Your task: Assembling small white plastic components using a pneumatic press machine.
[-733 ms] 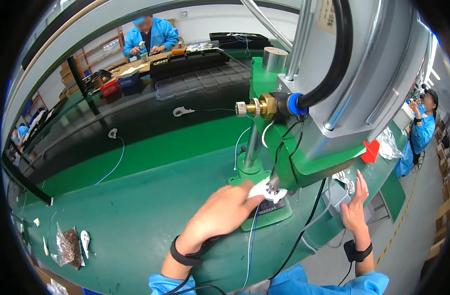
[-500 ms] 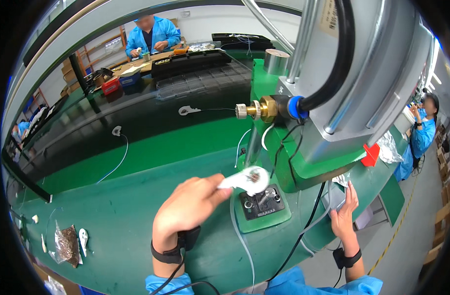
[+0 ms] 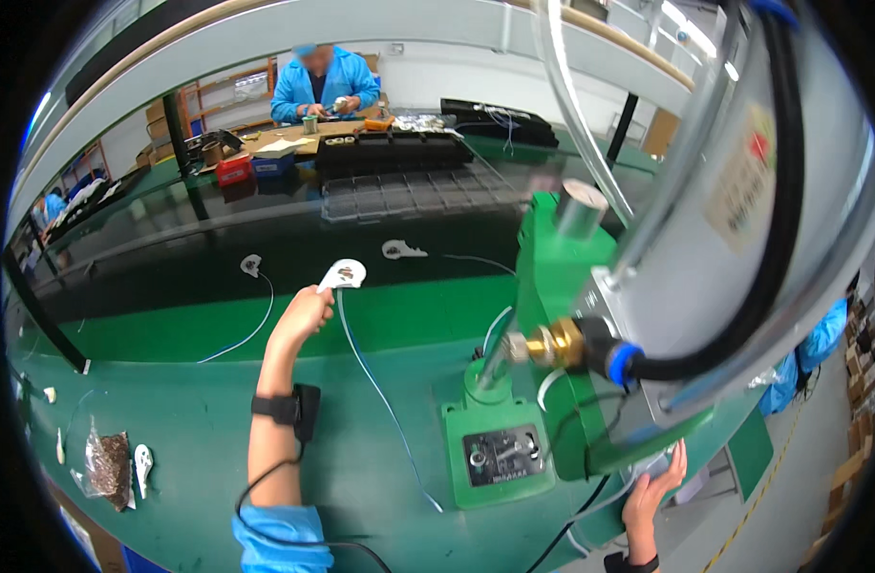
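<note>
My left hand (image 3: 304, 313) is stretched out over the green counter (image 3: 170, 411), fingers clenched on a white plastic part (image 3: 343, 275) whose thin blue-white cable (image 3: 380, 401) trails back toward me. Beyond it, two more white parts (same kind, each with a cable) lie on the dark belt (image 3: 170, 277). My right hand (image 3: 655, 492) is low beside the green press (image 3: 514, 449), fingers spread against a clear bag (image 3: 648, 468); can't tell if it grips. Press base plate sits between my hands.
</note>
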A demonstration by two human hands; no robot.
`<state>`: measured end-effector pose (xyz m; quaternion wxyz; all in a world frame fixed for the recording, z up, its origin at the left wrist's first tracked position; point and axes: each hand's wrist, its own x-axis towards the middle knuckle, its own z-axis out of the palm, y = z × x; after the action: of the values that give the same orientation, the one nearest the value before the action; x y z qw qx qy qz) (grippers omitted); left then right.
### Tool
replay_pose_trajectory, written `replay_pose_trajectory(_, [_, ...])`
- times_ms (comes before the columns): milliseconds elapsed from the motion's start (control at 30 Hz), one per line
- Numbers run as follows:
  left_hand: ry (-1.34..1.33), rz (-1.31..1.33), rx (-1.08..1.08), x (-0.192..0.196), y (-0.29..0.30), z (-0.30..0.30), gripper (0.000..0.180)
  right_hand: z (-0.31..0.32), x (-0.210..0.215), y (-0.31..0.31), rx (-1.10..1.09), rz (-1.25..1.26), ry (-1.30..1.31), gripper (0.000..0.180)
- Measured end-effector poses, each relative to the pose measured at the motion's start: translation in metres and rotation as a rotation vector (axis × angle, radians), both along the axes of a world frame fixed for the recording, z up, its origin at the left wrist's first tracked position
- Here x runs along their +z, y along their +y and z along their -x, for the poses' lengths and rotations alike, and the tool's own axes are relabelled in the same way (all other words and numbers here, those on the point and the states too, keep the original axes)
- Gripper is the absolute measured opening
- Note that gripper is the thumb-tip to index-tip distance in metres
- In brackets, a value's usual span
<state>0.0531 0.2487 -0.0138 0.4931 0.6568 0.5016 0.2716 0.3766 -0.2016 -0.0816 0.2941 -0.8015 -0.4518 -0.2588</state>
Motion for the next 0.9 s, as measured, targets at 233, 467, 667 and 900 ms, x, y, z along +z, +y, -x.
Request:
replay_pose_trajectory(233, [0.766, -0.322, -0.051, -0.004, 0.071, -0.084, 0.080, -0.040, -0.108, -0.048, -0.125, 0.131, 0.036, 0.061])
replay_pose_trajectory(467, [0.600, -0.634, -0.198, -0.045, 0.095, -0.174, 0.061, -0.058, -0.110, -0.061, -0.224, 0.389, 0.106, 0.042])
replay_pose_trajectory(667, [0.595, -0.612, -0.663, -0.048, 0.114, -0.146, 0.021, -0.060, -0.096, -0.061, -0.220, 0.603, 0.270, 0.027])
replay_pose_trajectory(900, [0.627, -1.240, 0.226, 0.015, 0.145, -0.010, 0.028, 0.036, -0.007, 0.011, -0.164, 0.193, 0.075, 0.026])
